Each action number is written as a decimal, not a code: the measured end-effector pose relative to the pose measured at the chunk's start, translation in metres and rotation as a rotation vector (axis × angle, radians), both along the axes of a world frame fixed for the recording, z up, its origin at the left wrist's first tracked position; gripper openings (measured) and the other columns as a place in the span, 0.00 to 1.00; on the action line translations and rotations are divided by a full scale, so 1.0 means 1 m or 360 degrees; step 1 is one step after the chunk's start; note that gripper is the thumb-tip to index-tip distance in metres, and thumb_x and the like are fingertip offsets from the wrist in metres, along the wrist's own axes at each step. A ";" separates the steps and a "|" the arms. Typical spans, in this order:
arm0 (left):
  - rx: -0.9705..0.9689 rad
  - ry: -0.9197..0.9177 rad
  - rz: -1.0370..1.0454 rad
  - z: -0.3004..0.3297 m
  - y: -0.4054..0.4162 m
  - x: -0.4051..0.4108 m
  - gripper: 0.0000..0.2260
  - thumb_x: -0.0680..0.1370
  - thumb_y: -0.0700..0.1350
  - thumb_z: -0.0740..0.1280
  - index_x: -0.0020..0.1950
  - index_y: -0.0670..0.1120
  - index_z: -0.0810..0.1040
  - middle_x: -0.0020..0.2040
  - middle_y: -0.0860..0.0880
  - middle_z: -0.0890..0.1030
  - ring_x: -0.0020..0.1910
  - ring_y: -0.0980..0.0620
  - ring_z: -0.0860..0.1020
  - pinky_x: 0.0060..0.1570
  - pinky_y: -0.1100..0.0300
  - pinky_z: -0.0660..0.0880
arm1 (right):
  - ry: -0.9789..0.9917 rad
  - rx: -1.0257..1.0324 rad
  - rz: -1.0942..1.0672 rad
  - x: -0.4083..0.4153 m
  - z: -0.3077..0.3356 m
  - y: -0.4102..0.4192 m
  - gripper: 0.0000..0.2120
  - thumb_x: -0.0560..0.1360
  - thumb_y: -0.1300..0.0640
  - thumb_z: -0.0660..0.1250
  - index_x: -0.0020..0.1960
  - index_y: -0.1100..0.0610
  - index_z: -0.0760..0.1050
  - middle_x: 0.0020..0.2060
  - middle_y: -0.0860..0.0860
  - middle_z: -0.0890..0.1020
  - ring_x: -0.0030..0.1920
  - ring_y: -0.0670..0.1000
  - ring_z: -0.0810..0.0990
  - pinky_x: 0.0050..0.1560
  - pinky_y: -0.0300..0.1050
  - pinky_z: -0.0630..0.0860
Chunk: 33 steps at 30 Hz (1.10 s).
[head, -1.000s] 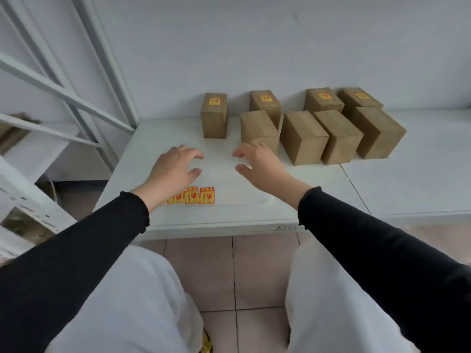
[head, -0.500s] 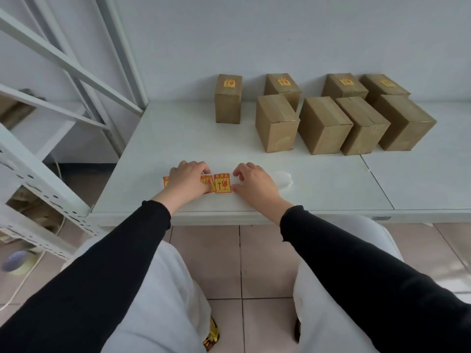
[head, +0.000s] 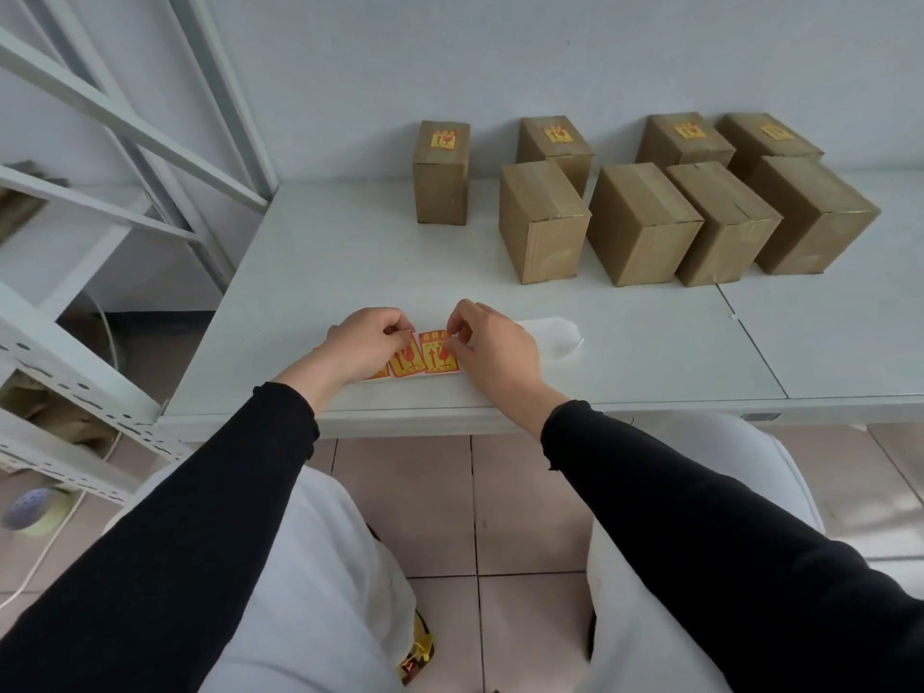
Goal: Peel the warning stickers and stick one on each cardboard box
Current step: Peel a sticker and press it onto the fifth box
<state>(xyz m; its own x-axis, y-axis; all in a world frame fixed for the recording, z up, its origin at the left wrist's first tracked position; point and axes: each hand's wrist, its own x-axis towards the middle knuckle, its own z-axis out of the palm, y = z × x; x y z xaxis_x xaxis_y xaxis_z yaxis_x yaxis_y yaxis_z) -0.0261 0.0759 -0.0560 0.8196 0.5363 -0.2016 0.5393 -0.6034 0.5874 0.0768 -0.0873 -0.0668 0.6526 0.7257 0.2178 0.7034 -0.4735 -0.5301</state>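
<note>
Stickers point(head: 439, 353) on a strip are laid at the near edge of the table point(head: 320, 262), well in front of the boxes. The strip is pinned by the left hand point(head: 367, 345), fingers curled. The right hand point(head: 492, 350) is pinched at a sticker's top corner. Four rear boxes point(head: 441, 175) are labelled; four front boxes point(head: 542, 222) are bare.
</note>
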 end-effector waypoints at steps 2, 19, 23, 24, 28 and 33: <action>0.0004 -0.0031 -0.0008 -0.001 0.000 0.000 0.08 0.80 0.49 0.65 0.43 0.53 0.80 0.44 0.56 0.82 0.49 0.47 0.80 0.59 0.43 0.75 | 0.0004 0.0000 -0.0010 0.000 -0.001 0.001 0.02 0.76 0.56 0.66 0.47 0.51 0.73 0.42 0.45 0.78 0.41 0.51 0.77 0.38 0.48 0.75; 0.0383 -0.0150 0.0102 -0.004 -0.005 0.015 0.05 0.79 0.51 0.67 0.47 0.55 0.82 0.48 0.59 0.81 0.54 0.53 0.78 0.55 0.52 0.63 | 0.0539 0.0496 -0.0125 0.024 0.023 -0.023 0.04 0.81 0.61 0.62 0.48 0.58 0.70 0.37 0.48 0.76 0.37 0.49 0.73 0.38 0.45 0.72; 0.0461 -0.0118 0.0050 -0.003 -0.006 0.016 0.14 0.76 0.47 0.70 0.61 0.59 0.77 0.57 0.53 0.79 0.60 0.48 0.75 0.54 0.52 0.61 | 0.0508 0.0571 -0.0109 0.029 0.032 -0.033 0.03 0.80 0.63 0.62 0.48 0.59 0.70 0.38 0.50 0.77 0.39 0.50 0.74 0.39 0.44 0.71; 0.0505 -0.0098 0.0033 -0.002 -0.006 0.016 0.19 0.75 0.46 0.70 0.65 0.58 0.75 0.59 0.51 0.78 0.61 0.46 0.74 0.54 0.51 0.62 | 0.0493 0.0585 -0.0107 0.031 0.034 -0.035 0.02 0.81 0.63 0.62 0.49 0.59 0.70 0.39 0.50 0.77 0.39 0.49 0.74 0.39 0.42 0.71; 0.0537 -0.0042 -0.0021 -0.002 -0.007 0.016 0.24 0.75 0.47 0.70 0.70 0.59 0.72 0.61 0.52 0.79 0.63 0.47 0.74 0.55 0.53 0.62 | 0.0413 0.0638 -0.0143 0.037 0.043 -0.042 0.03 0.81 0.62 0.63 0.48 0.58 0.70 0.39 0.49 0.77 0.38 0.44 0.73 0.36 0.32 0.68; 0.0260 -0.0137 -0.0018 0.003 -0.013 0.017 0.16 0.80 0.48 0.67 0.67 0.61 0.75 0.60 0.57 0.80 0.65 0.51 0.74 0.68 0.47 0.64 | 0.0402 0.0691 -0.0155 0.041 0.047 -0.049 0.04 0.80 0.63 0.63 0.48 0.57 0.70 0.38 0.48 0.76 0.36 0.43 0.71 0.35 0.31 0.68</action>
